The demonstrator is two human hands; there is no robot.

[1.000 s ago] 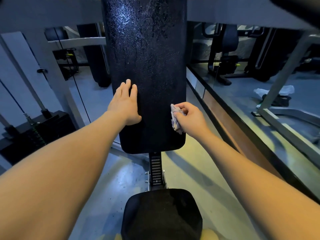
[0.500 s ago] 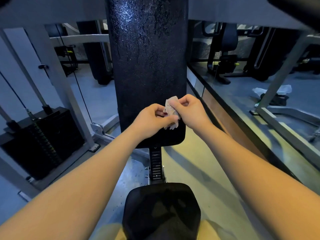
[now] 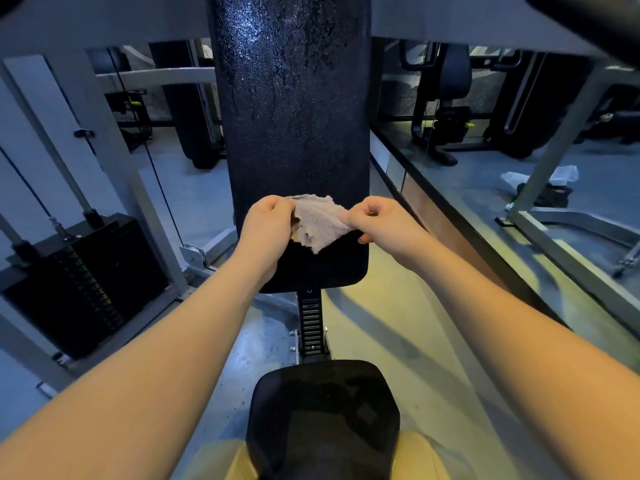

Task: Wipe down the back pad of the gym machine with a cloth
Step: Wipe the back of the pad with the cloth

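holding one cloth [image 3: 317,221] spread before the lower end of one upright back pad [image 3: 294,116]
pinched at opposite edges by left hand [image 3: 268,225] and right hand [image 3: 384,223], long axis crosswise, loose corner pointing down

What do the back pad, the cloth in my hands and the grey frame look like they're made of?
The back pad looks like black vinyl or faux leather: pebbled grain, glossy highlights. The cloth looks like pale terry, likely cotton: fuzzy nap, ragged edges. The frame seems to be metal, probably steel, in smooth matte grey paint: straight box sections.
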